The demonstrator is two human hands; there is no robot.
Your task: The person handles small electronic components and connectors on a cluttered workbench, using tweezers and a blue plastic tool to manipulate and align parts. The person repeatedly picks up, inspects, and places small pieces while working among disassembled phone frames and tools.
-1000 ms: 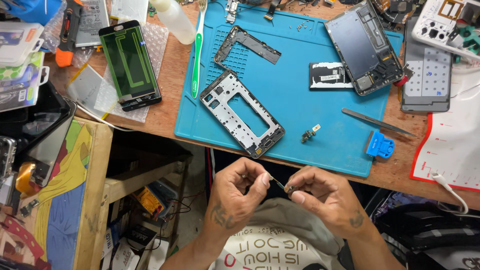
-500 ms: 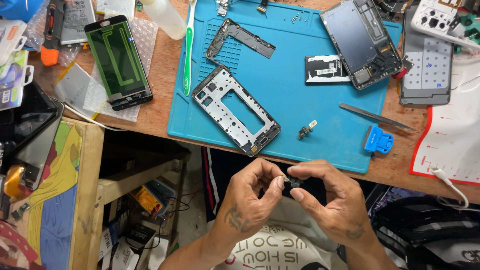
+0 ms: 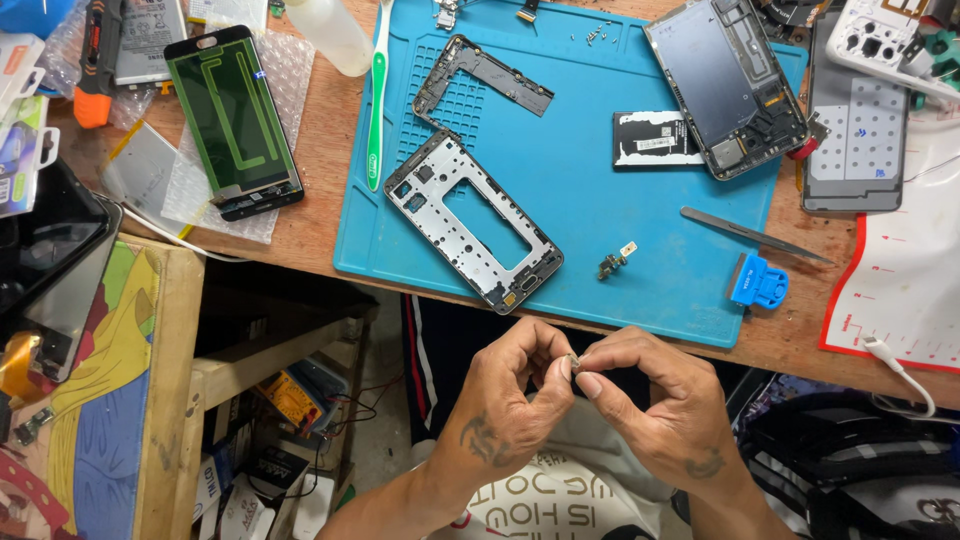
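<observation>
While both hands meet below the near edge of the blue repair mat [image 3: 560, 190], the left hand [image 3: 510, 385] and right hand [image 3: 655, 400] pinch a tiny metallic component [image 3: 574, 361] between thumb and fingertips, fingers drawn narrow around it, out over the lap and clear of the bench

Head view, risks: held past the table edge, the part has nothing under it but clothing and the cluttered floor; a slip of either pinch would probably drop it out of reach. Too hard a squeeze could bend so small a piece. Just above the right hand, a small flex connector part [image 3: 613, 262] lies loose on the mat near its edge, and a knock from a rising hand could sweep it off. Beyond the left hand rests a phone mid-frame [image 3: 470, 220]; tweezers [image 3: 750, 233] lie above the right

Head view, limits: the fingertips hide most of the pinched part, so its kind and shape cannot be told; both forearms are cut off at the bottom
</observation>
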